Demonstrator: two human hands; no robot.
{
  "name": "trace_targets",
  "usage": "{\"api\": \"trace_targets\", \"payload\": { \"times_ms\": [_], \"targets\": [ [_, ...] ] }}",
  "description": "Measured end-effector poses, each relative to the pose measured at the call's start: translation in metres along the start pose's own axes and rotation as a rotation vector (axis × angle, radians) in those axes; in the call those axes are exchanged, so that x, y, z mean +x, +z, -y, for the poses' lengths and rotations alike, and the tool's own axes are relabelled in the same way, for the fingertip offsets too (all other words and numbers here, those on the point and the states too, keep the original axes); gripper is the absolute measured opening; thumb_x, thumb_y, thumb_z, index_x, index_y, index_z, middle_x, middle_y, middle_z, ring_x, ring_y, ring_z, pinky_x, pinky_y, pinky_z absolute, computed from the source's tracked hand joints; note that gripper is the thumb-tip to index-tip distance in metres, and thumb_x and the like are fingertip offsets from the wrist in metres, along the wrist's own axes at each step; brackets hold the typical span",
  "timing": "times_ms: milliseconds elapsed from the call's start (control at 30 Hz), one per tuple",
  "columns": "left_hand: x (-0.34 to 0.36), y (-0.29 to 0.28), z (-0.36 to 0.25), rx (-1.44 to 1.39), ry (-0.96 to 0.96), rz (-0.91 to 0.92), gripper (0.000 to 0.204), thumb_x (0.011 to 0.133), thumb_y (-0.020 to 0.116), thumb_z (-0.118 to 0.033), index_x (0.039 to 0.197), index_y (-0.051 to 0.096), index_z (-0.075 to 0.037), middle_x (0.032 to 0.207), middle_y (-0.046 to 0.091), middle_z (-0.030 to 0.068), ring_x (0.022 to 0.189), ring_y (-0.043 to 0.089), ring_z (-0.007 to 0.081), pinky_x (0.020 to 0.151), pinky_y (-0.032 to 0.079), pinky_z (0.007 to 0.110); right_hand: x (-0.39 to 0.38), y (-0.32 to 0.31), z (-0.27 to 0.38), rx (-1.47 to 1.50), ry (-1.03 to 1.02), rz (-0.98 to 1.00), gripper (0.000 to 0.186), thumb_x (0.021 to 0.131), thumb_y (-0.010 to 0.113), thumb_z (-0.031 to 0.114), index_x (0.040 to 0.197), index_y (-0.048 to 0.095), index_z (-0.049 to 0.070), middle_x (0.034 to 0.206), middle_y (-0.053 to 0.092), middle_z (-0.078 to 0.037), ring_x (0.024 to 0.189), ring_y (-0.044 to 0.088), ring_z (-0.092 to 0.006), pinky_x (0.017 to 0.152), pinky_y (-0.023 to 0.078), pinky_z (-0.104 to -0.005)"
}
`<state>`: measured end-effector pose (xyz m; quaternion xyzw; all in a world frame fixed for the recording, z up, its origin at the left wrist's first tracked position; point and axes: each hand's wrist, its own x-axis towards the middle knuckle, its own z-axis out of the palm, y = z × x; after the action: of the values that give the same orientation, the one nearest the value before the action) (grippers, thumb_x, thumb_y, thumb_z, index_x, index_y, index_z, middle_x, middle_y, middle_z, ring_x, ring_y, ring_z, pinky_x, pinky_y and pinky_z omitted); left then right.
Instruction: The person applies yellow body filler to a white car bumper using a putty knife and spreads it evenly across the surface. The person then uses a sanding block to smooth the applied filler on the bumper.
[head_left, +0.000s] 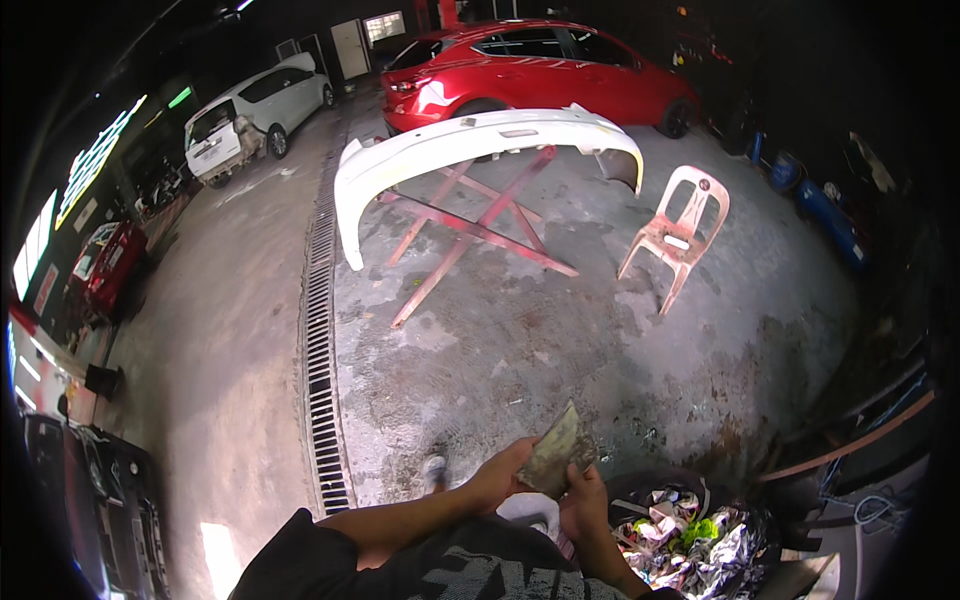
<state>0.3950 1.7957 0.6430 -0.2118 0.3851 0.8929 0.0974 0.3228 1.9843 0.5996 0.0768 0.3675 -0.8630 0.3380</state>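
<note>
Close to my body, my left hand (500,474) and my right hand (584,496) are both closed on a flat, stiff-looking sheet (553,452). It is grey-green, dirty and roughly angular, with a pointed upper corner; it may be a folded piece of abrasive paper, but I cannot make out the kind. The left fingers grip its left edge. My right thumb presses on its lower right part. Farther off, a white car bumper (440,148) rests on a red crossed-leg stand (478,232), well apart from my hands.
A stained plastic chair (668,238) with a small white block (677,242) on its seat stands at right. Crumpled paper (690,535) fills a bin beside my right arm. A drain grate (320,350) runs along the floor. Red (530,70) and white (255,110) cars stand behind.
</note>
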Motion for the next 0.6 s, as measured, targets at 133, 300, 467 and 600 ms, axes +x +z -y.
{"api": "trace_targets", "payload": {
  "times_ms": [133,300,467,600],
  "targets": [
    [-0.027,-0.053,0.003,0.309,0.167,-0.053,0.046,0.113,0.064,-0.016,0.157,0.05,-0.006,0.127,0.074,0.0097,0.113,0.072,0.0177,0.096,0.059,0.036,0.001,0.024,-0.035,-0.306,-0.107,0.033,0.023,0.107,0.072,0.006,0.127,0.063,0.002,0.118,0.076,-0.009,0.102,0.074,-0.018,0.093,0.058,-0.0329],
    [-0.081,-0.092,-0.046,0.638,0.224,-0.171,0.04,0.109,0.071,-0.016,0.144,0.06,-0.001,0.116,0.078,0.0068,0.103,0.072,0.0127,0.09,0.058,0.032,0.0,0.091,-0.072,-0.876,-0.423,0.097,0.044,0.101,0.08,0.007,0.136,0.054,0.002,0.107,0.076,-0.011,0.098,0.073,-0.0157,0.085,0.058,-0.0307],
    [-0.133,-0.201,-0.059,0.328,0.332,-0.242,0.038,0.107,0.072,-0.015,0.141,0.062,-0.001,0.121,0.076,0.0079,0.105,0.069,0.0139,0.093,0.057,0.034,0.006,0.177,-0.138,-0.891,-0.383,0.124,0.049,0.1,0.083,0.012,0.137,0.053,0.001,0.107,0.072,-0.011,0.089,0.071,-0.0137,0.081,0.057,-0.0292],
    [-0.164,-0.309,-0.079,0.304,0.416,-0.574,0.033,0.107,0.068,-0.009,0.139,0.063,-0.001,0.122,0.074,0.0084,0.107,0.069,0.0179,0.096,0.056,0.036,0.042,0.193,-0.19,-0.944,-0.298,0.206,0.049,0.103,0.078,0.016,0.14,0.052,-0.001,0.116,0.07,-0.013,0.092,0.072,-0.0154,0.078,0.057,-0.0302]
  ]
}}
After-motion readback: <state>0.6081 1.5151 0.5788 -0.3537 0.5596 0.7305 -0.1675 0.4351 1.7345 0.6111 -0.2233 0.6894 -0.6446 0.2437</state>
